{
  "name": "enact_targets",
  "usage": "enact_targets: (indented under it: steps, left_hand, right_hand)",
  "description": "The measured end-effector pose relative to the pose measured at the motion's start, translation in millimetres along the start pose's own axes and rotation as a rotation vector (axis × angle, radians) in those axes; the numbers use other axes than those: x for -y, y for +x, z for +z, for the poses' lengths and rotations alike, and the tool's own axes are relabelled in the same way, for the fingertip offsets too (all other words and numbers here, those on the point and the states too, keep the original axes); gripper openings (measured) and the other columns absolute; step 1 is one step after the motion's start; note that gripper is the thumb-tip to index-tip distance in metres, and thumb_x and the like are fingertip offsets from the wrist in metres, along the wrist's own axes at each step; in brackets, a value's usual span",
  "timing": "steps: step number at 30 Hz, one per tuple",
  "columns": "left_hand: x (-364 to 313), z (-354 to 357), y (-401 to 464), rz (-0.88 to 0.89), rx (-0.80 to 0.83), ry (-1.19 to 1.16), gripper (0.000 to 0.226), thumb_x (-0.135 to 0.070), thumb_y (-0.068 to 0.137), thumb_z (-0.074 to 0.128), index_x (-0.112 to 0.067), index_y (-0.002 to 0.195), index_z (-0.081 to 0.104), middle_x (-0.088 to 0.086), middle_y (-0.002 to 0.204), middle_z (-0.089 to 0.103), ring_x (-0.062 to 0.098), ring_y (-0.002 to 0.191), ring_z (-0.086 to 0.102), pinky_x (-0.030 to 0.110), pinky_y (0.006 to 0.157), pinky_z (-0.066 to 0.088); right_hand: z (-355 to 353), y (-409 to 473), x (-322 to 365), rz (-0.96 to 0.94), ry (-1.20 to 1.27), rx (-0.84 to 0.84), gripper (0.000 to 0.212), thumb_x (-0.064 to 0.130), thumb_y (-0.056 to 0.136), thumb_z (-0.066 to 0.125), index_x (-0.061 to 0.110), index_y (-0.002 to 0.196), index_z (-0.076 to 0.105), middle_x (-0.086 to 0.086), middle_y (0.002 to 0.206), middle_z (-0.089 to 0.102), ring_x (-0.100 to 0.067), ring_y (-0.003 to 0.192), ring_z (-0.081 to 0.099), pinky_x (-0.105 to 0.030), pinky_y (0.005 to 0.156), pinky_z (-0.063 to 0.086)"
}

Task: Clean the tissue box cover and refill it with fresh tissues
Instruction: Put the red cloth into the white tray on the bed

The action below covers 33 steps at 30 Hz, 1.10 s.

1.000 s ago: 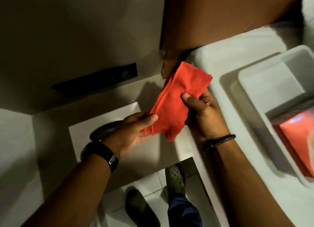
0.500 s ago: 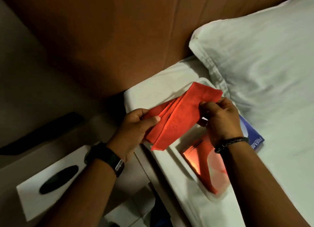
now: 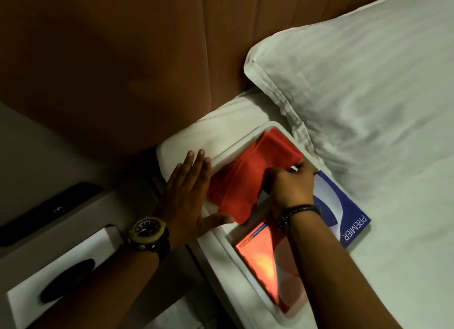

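Head view: right hand (image 3: 291,186) pinching red cloth (image 3: 248,178) inside tray (image 3: 275,125) rim, left hand (image 3: 189,193) flat, fingers straight.

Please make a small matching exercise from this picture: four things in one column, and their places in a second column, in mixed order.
Things:
1. red cloth
2. blue tissue pack
3. tissue box cover
4. pillow

Places:
A. at the head of the bed
B. on the bedside table
C. in the white tray
D. on the sheet, behind the tray

Pairs: 1-C, 2-D, 3-B, 4-A
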<state>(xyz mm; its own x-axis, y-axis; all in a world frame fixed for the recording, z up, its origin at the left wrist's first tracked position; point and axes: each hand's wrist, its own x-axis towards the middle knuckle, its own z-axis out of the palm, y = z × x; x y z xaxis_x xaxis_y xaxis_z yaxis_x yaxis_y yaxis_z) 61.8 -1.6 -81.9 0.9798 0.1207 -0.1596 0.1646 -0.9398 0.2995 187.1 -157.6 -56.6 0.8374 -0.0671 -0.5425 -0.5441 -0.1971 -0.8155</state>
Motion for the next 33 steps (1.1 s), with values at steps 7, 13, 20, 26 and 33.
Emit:
enact_targets:
  steps: [7, 13, 20, 26, 33]
  left_hand:
    - [-1, -3, 2, 0.009, 0.041, 0.119, 0.120, -0.091, 0.067, 0.011, -0.005, 0.150, 0.007, 0.017, 0.159, -0.001, 0.029, 0.147, -0.007, 0.040, 0.117, -0.006]
    - [1, 3, 4, -0.015, 0.058, 0.167, 0.128, -0.097, 0.060, 0.017, -0.006, 0.149, 0.004, 0.019, 0.158, 0.001, 0.028, 0.146, -0.007, 0.040, 0.116, -0.006]
    - [6, 10, 6, 0.011, 0.028, 0.185, 0.132, -0.099, 0.056, 0.020, -0.008, 0.150, -0.002, 0.015, 0.158, -0.009, 0.025, 0.145, -0.017, 0.037, 0.115, -0.014]
    - [10, 13, 4, 0.053, -0.006, 0.136, 0.130, -0.098, 0.055, 0.010, -0.010, 0.150, -0.004, 0.014, 0.158, -0.013, 0.023, 0.145, -0.020, 0.035, 0.114, -0.018]
    - [17, 4, -2, 0.078, -0.016, 0.194, 0.134, -0.097, 0.053, 0.013, -0.006, 0.150, -0.006, 0.015, 0.158, -0.014, 0.028, 0.145, -0.019, 0.041, 0.118, -0.010]
  right_hand:
    - [18, -20, -5, -0.656, -0.885, -0.060, 0.084, 0.019, 0.086, 0.065, -0.003, 0.149, 0.013, -0.028, 0.156, 0.012, -0.041, 0.145, 0.007, -0.051, 0.119, 0.012]
    - [56, -10, -33, -0.209, -1.298, 0.299, 0.095, 0.061, 0.091, 0.036, 0.009, 0.147, -0.022, -0.017, 0.152, -0.033, -0.039, 0.139, -0.030, -0.056, 0.115, -0.012]
    - [51, -11, -38, -0.198, -1.308, 0.355, 0.099, 0.063, 0.090, 0.037, 0.011, 0.145, -0.027, -0.015, 0.150, -0.039, -0.034, 0.138, -0.034, -0.052, 0.114, -0.016]
    - [44, 1, -35, -0.301, -1.469, 0.244, 0.117, 0.082, 0.076, 0.034, 0.009, 0.145, -0.027, -0.016, 0.151, -0.035, -0.036, 0.140, -0.029, -0.053, 0.115, -0.013]
    - [38, -1, -24, -0.322, -1.403, 0.297, 0.121, 0.080, 0.074, 0.044, 0.009, 0.147, -0.021, -0.017, 0.155, -0.027, -0.034, 0.144, -0.021, -0.051, 0.118, -0.004]
